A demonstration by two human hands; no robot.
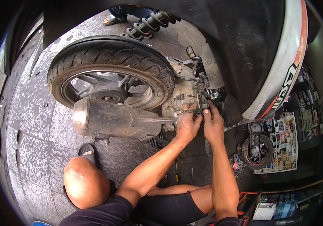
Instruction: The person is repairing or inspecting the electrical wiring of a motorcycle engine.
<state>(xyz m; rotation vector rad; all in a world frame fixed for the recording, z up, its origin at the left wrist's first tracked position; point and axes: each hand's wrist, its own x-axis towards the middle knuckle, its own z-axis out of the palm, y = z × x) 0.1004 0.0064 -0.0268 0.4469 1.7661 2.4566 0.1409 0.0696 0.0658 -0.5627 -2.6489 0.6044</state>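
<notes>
Dark wiring [196, 110] lies right at the fingertips of the left hand [186, 127] and right hand [213, 128], whose fingers are bent and narrowly spaced; whether they pinch it, I cannot tell. Just beyond sits the pale engine casing [179, 100], beside the rear wheel [110, 56]. Well apart, a bluish container [284, 210] shows indistinct contents.

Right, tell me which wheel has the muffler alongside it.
The large wheel at left: the muffler runs along its near side. The smaller wheel, at right, has no muffler visible beside it.
</notes>
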